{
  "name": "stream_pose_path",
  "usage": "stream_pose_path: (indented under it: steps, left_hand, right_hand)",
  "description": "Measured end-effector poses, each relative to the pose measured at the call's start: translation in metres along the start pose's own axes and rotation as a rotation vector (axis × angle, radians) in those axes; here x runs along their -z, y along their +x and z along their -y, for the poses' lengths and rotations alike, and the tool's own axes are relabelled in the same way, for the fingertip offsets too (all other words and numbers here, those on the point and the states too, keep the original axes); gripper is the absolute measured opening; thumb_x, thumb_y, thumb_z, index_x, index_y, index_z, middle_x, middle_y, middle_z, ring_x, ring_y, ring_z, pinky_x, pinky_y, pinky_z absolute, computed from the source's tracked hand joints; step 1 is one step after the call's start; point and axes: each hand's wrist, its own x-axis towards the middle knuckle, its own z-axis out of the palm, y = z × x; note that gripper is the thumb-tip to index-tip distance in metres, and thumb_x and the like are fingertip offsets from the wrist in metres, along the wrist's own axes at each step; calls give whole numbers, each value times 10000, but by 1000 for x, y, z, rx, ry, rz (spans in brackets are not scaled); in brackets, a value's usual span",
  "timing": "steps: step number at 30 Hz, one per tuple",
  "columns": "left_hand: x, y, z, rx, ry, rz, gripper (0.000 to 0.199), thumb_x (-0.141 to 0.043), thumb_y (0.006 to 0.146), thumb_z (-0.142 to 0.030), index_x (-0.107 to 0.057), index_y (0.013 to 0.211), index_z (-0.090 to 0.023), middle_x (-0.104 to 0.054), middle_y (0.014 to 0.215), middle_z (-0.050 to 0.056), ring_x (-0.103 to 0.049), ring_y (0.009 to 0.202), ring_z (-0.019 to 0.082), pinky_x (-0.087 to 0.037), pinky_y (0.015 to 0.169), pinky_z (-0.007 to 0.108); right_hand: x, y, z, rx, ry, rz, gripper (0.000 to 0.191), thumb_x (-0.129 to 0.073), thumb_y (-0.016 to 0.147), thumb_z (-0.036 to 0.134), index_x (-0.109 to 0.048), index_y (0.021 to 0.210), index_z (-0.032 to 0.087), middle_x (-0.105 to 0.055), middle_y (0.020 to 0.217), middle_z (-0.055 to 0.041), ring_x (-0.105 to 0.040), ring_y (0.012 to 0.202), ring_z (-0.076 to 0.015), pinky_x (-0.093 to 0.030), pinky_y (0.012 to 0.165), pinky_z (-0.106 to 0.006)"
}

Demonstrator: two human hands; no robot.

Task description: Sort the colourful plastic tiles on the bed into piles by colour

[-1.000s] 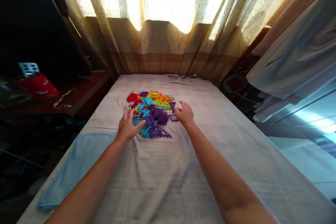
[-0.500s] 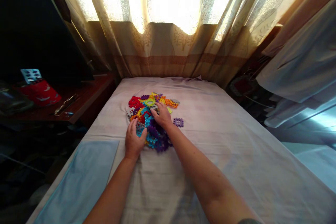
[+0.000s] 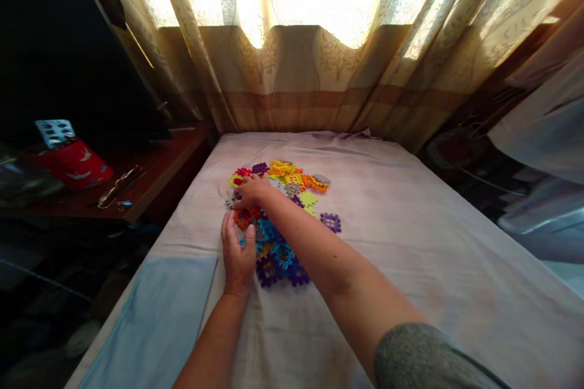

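Toy pieces (image 3: 268,231) are seemingly being handled: right hand (image 3: 253,191) half-curled at ten o'clock, hold unclear; left hand (image 3: 238,258) opened, apparently empty, at eight; firm fingertip contact needed.

Both hands (image 3: 239,260) (image 3: 252,192) at colourful notched pieces (image 3: 281,253) on a pale sheet (image 3: 410,255)

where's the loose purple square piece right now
In the head view, the purple square piece lies on the pale sheet, just to the right of the pile of colourful pieces; its nearest neighbour is the yellow-green piece.
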Motion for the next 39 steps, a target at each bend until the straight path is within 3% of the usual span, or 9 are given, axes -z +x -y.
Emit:
stream_pose_path:
  steps: [4, 7, 11, 15, 18, 22, 29, 33, 39]
  left_hand:
    - [3, -3, -2, 40, -19, -2, 543, -529, 911, -448, -484, 1376, -173, -481, 1461, 169, -439, 1390, 257, -319, 1193, 424]
    - [5, -6, -6, 94, -32, -19, 548, -525, 907, -460, -493, 1365, -161, -473, 1465, 176, -430, 1395, 269, -291, 1207, 427]
    - [2, 15, -6, 148, 4, -18, 581, -466, 926, -500, -488, 1372, -129, -452, 1479, 206, -403, 1413, 294, -291, 1203, 453]
    - [-11, 86, 12, -35, 148, 142, 571, -448, 921, -487, -494, 1382, -154, -443, 1513, 187, -386, 1430, 293, -283, 1201, 477]
    - [-24, 145, 30, 16, 412, 313, 563, -445, 908, -474, -520, 1373, -165, -451, 1516, 185, -354, 1445, 347, -210, 1188, 603]
    - [-47, 179, 40, 65, 561, 545, 519, -342, 954, -456, -556, 1352, -200, -542, 1449, 152, -433, 1394, 340, -119, 1170, 668]
    - [-102, 154, 16, 33, 482, 609, 557, -217, 1008, -486, -651, 1239, -225, -638, 1351, 86, -511, 1334, 259, -269, 1174, 482]
    - [-127, 137, -1, 25, 414, 590, 590, -212, 1011, -515, -688, 1174, -207, -692, 1259, 87, -579, 1258, 246, -402, 1083, 373]
    - [-168, 104, -28, 1, 335, 431, 549, -217, 1018, -434, -687, 1153, -184, -692, 1236, 117, -594, 1223, 233, -434, 1059, 378]
  right_hand:
    - [9, -5, -24, -178, 10, 31, 491, -587, 846, 493, -676, 1272, 265, -568, 1418, -145, -473, 1324, -405, -281, 1102, -664]
    - [11, -29, -63, -126, 134, 15, 366, -605, 841, 459, -737, 1150, 312, -682, 1283, -62, -591, 1220, -321, -416, 1066, -489]
    - [-15, -83, -129, -153, 427, -468, 312, -549, 877, 381, -759, 1072, 257, -724, 1206, -33, -632, 1167, -209, -460, 1028, -330]
    - [-71, -148, -191, -521, 590, -849, 315, -519, 830, 394, -774, 908, 226, -777, 993, -70, -703, 956, -233, -536, 893, -370]
    - [-107, -185, -220, -684, 677, -1004, 348, -532, 775, 470, -758, 859, 219, -779, 917, -85, -711, 876, -247, -556, 812, -380]
    - [-124, -197, -229, -787, 836, -1091, 444, -490, 765, 538, -734, 856, 178, -763, 823, -99, -716, 758, -237, -561, 718, -361]
    - [-115, -189, -221, -715, 807, -1015, 433, -511, 748, 554, -734, 804, 188, -754, 771, -76, -709, 707, -218, -546, 744, -348]
    - [-116, -189, -222, -719, 801, -1005, 435, -500, 765, 551, -737, 814, 189, -763, 802, -76, -712, 715, -211, -548, 750, -341]
    - [-115, -188, -219, -733, 813, -1020, 425, -496, 762, 564, -731, 792, 210, -770, 810, -70, -710, 715, -218, -542, 723, -335]
